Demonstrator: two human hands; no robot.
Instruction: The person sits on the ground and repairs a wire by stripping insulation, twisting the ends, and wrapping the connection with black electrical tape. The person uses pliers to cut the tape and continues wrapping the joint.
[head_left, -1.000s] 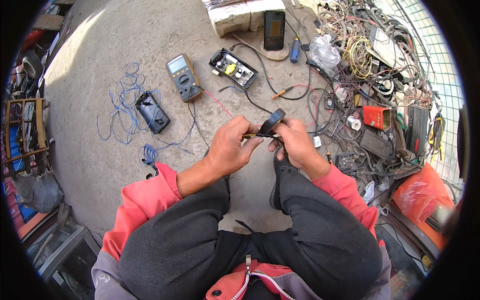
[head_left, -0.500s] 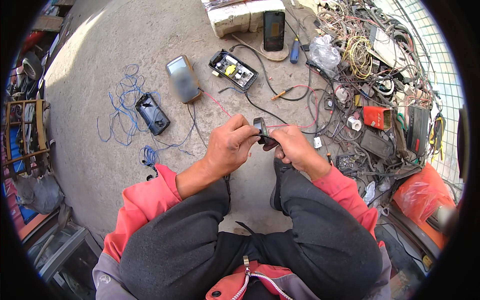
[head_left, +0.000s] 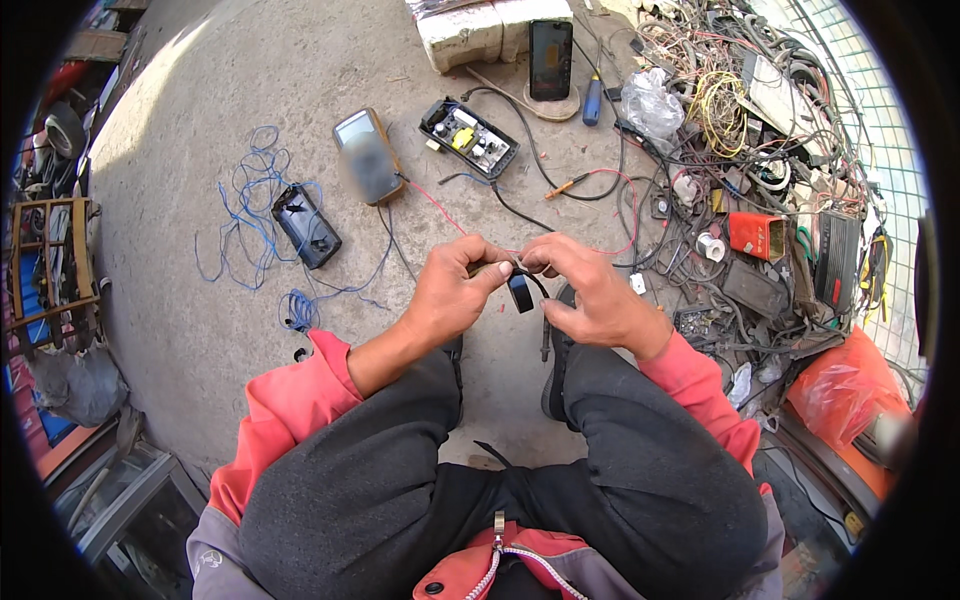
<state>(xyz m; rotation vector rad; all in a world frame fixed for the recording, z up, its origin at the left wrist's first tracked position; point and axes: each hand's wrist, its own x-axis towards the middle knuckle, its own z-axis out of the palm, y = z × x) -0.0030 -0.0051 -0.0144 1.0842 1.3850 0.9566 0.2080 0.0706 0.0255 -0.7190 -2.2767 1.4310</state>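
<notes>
My left hand (head_left: 448,295) pinches a dark cable (head_left: 544,322) with its thumb and forefinger. A black tape roll (head_left: 519,294) hangs just under the pinch. My right hand (head_left: 596,298) grips the same cable at its fingertips, right of the roll; the cable's end dangles below it. Beyond my hands, a thin red lead runs from a multimeter (head_left: 367,155), partly blurred. An opened black charger case with its circuit board (head_left: 467,138) lies to the right of the meter, and an empty black shell (head_left: 305,226) lies left among loose blue wires (head_left: 250,210).
A phone (head_left: 550,60) stands before white foam blocks (head_left: 460,40), beside a blue screwdriver (head_left: 592,100). A tangled heap of wires (head_left: 720,110) and scrap fills the right side, with an orange bag (head_left: 845,385) nearer. A wooden-framed rack (head_left: 50,260) stands at the left, above concrete ground (head_left: 180,370).
The tape roll has swung from above my fingers to below them. My right hand has changed its grip, with the index finger now arched over the cable and its end hanging down.
</notes>
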